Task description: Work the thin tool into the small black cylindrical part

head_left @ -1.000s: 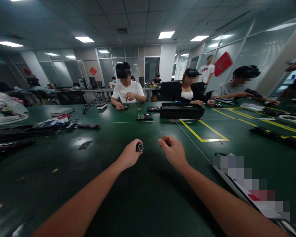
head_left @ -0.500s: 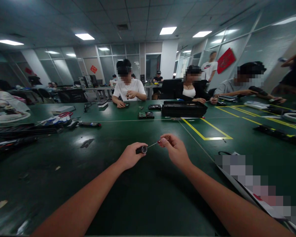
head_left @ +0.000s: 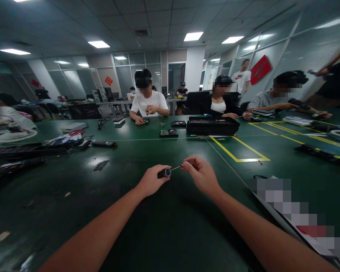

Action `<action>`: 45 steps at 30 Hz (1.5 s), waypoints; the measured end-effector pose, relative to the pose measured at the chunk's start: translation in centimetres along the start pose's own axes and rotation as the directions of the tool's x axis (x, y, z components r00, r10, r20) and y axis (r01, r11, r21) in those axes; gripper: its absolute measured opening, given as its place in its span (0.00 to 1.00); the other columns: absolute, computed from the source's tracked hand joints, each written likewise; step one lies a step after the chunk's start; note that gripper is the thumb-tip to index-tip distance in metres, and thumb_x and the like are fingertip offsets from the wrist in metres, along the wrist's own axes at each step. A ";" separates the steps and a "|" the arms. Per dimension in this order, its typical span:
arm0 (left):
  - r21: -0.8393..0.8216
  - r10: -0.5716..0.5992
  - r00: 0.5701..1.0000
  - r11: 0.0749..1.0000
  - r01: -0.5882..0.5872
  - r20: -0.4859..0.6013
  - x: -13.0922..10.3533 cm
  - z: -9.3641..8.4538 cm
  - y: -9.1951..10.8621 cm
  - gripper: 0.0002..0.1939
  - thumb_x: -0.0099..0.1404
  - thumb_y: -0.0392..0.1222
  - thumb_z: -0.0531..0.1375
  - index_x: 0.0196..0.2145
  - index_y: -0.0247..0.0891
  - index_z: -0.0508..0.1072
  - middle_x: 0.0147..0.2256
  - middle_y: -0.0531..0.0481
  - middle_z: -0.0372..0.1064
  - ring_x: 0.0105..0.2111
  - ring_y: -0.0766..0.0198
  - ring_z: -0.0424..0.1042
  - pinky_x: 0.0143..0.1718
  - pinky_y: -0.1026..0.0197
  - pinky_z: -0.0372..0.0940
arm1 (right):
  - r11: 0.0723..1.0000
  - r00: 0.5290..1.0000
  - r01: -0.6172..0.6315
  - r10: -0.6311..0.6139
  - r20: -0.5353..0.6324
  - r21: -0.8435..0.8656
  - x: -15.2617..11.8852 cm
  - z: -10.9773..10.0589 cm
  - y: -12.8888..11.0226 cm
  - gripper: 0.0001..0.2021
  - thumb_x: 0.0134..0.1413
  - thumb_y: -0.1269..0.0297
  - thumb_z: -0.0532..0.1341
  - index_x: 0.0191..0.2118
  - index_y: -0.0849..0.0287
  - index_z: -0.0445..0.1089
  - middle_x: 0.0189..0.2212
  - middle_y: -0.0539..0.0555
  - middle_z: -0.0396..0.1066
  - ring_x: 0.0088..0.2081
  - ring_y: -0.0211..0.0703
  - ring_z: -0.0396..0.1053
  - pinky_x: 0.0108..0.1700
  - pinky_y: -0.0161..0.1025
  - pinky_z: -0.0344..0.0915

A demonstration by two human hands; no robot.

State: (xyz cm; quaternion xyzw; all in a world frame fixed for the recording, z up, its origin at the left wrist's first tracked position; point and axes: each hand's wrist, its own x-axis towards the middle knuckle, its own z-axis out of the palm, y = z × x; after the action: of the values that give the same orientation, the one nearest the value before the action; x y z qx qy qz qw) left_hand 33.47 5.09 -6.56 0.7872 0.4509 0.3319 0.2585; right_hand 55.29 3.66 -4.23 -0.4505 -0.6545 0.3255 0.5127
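Observation:
My left hand [head_left: 152,180] is closed around a short black cylinder [head_left: 164,173] whose round, glassy end faces me, much like a small flashlight. Between thumb and fingers, my right hand [head_left: 200,173] pinches a thin screwdriver [head_left: 176,167] with a reddish handle end and a slim metal shaft. The shaft points left at the cylinder's side; whether its tip touches is too small to tell. Both hands are held above the green table [head_left: 158,234].
Ahead lie a circuit-board device [head_left: 169,133] and a long black tray [head_left: 212,125]. Tools and cables [head_left: 70,139] sit at left, along with a dark pen-like tool [head_left: 104,144]. A blurred-out sheet [head_left: 294,215] lies by my right arm. Co-workers sit across the table, one in a white shirt [head_left: 151,104].
The whole view has shifted slightly. My hands keep the same hold on the cylinder and screwdriver, with little other visible movement.

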 end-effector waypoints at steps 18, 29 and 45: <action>0.101 0.003 1.000 0.995 -0.001 -0.016 -0.1 -0.4 0.1 0.21 0.61 0.38 0.65 0.53 0.46 0.74 0.45 0.51 0.73 0.45 0.58 0.70 0.48 0.56 0.61 | 0.933 0.999 0.009 0.011 0.052 -0.361 0.1 -0.3 -0.5 0.18 0.65 0.53 0.49 0.35 0.56 0.71 0.23 0.50 0.69 0.27 0.43 0.68 0.30 0.39 0.57; 0.158 0.010 1.000 0.987 -0.005 -0.025 0.0 -0.4 0.0 0.21 0.62 0.39 0.65 0.53 0.47 0.74 0.46 0.50 0.74 0.47 0.56 0.70 0.54 0.50 0.58 | 0.947 0.996 -0.007 0.035 0.082 -0.322 -0.1 0.0 -0.2 0.16 0.65 0.53 0.49 0.42 0.55 0.70 0.27 0.50 0.70 0.28 0.43 0.68 0.30 0.40 0.60; 0.190 0.001 1.000 0.982 -0.003 0.008 -0.1 -0.1 -0.1 0.20 0.62 0.39 0.64 0.53 0.48 0.74 0.48 0.52 0.73 0.47 0.56 0.69 0.60 0.44 0.52 | 0.968 0.996 -0.047 0.066 0.067 -0.248 0.1 0.0 0.2 0.13 0.64 0.56 0.49 0.46 0.54 0.66 0.30 0.50 0.70 0.29 0.42 0.66 0.31 0.39 0.60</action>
State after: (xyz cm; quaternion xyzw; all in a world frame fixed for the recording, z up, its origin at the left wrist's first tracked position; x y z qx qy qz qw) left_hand 33.34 5.09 -6.61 0.8101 0.4785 0.2846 0.1839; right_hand 55.34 3.79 -4.34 -0.5164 -0.6954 0.2732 0.4185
